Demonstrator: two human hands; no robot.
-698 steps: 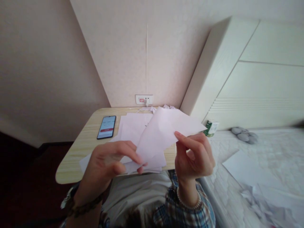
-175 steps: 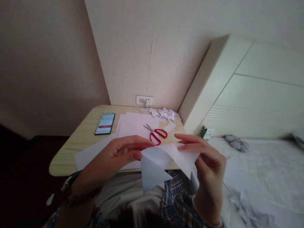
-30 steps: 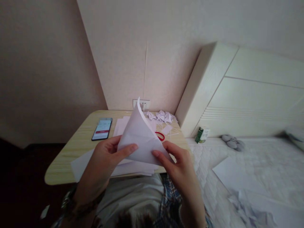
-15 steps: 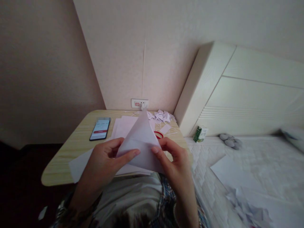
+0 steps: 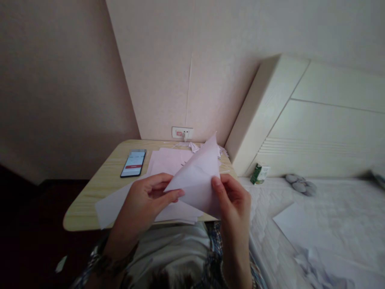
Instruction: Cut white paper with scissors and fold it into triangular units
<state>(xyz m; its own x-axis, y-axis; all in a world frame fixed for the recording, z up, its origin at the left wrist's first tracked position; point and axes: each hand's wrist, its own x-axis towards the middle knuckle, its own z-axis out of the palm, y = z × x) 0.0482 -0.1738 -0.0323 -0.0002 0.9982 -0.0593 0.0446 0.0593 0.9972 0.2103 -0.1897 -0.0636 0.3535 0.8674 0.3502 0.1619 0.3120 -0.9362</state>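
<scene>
- While the head view looks down on a table (image 5: 87,196), both hands hold one white paper (image 5: 195,180) above its near part; hours here count from that paper as centre.
- The left hand (image 5: 144,202) pinches the corner between 8 and 9 o'clock, thumb on the face, the other fingers partly hidden behind.
- The right hand (image 5: 236,200) grips the edge at 3 o'clock, thumb in front, fingers curled behind.
- The paper slants, its pointed tip toward 1 o'clock.
- Flat sheets (image 5: 165,158) lie on the table, partly covered from sight by the paper.
- A phone (image 5: 133,164) lies between 9 and 10 o'clock, screen lit.
- Near 12 o'clock sit paper bits (image 5: 194,147).
- On the bed (image 5: 267,208), a carton (image 5: 260,174) stands near 3 o'clock; crumpled paper (image 5: 319,273) lies at 4.
</scene>
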